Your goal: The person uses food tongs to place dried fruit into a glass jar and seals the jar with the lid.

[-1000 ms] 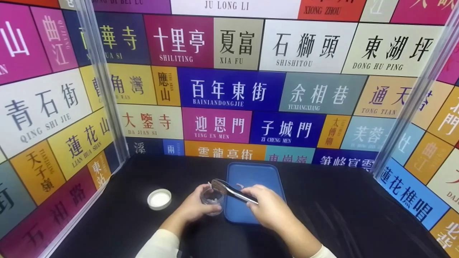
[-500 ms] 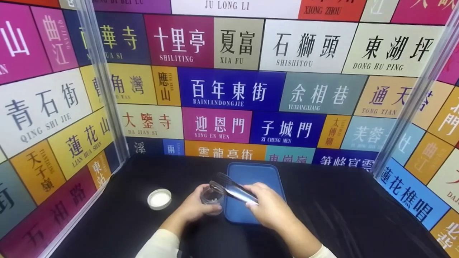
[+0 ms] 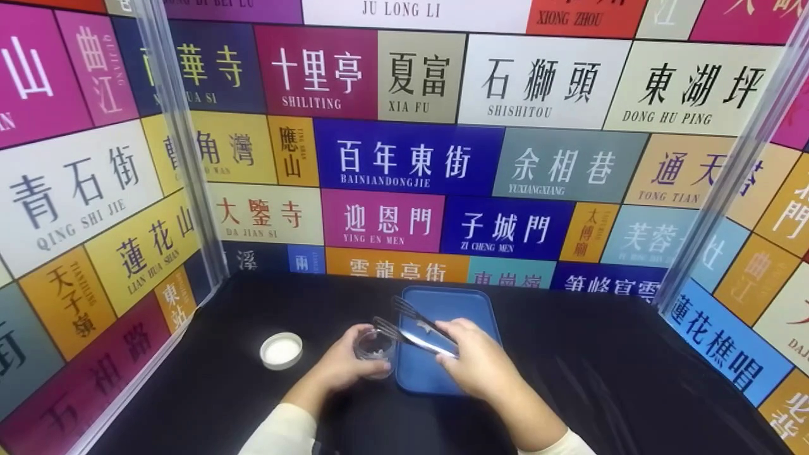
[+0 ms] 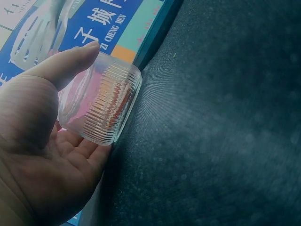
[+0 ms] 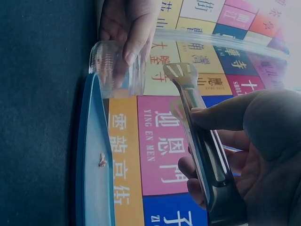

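Note:
My left hand (image 3: 341,363) grips a clear ribbed jar (image 4: 108,101) around its side, left of the blue tray. The jar has no lid on, and small pale bits show inside it in the head view. My right hand (image 3: 477,363) holds metal tongs (image 5: 200,132) over the tray, with their slotted ends spread apart and nothing between them. The ends point towards the jar, the nearer one right at its rim in the head view. A small pale, irregular piece (image 5: 102,160) lies on the tray, partly framed by the tongs' arms from above.
The blue tray (image 3: 436,379) lies on a black-covered table (image 3: 607,379). To the left of the jar sits a round white lid (image 3: 281,351). Panels with colourful place-name signs (image 3: 407,158) enclose the table behind and at both sides, with clear posts at the corners.
The tongs were nearly closed over the jar's mouth; their arms have spread and the far end has swung up over the tray. My left hand and the jar stay in place.

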`<state>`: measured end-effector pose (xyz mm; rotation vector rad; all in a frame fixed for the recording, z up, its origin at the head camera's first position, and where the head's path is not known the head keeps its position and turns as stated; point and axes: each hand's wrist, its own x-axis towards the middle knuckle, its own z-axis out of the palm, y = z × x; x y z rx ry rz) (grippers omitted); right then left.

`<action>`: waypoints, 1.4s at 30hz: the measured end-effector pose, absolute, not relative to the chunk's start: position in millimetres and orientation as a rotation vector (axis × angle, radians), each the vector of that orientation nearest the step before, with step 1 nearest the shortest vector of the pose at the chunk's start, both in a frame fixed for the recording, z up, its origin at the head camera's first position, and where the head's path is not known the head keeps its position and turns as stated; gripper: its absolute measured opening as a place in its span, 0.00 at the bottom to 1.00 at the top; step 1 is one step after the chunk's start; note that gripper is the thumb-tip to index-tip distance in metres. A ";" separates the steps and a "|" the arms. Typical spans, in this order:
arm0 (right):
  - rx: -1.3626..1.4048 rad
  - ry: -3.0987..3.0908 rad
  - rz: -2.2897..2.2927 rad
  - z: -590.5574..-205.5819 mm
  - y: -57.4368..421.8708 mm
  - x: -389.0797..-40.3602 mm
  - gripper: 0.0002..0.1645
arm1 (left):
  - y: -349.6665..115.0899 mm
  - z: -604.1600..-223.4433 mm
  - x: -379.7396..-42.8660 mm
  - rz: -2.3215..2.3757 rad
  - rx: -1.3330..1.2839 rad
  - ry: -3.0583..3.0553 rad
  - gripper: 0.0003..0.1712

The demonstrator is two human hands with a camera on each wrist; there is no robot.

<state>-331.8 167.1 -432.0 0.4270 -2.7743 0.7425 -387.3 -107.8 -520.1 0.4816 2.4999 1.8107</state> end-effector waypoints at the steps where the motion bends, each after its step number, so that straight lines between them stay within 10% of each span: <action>1: 0.420 -2.772 0.746 -432.9 168.3 -333.5 0.34 | -107.9 -520.1 -387.2 1.798 0.483 2.519 0.52; 42: 0.175 -2.865 0.755 -489.5 212.0 -384.7 0.31 | -110.8 -521.1 -388.9 1.712 0.442 2.593 0.53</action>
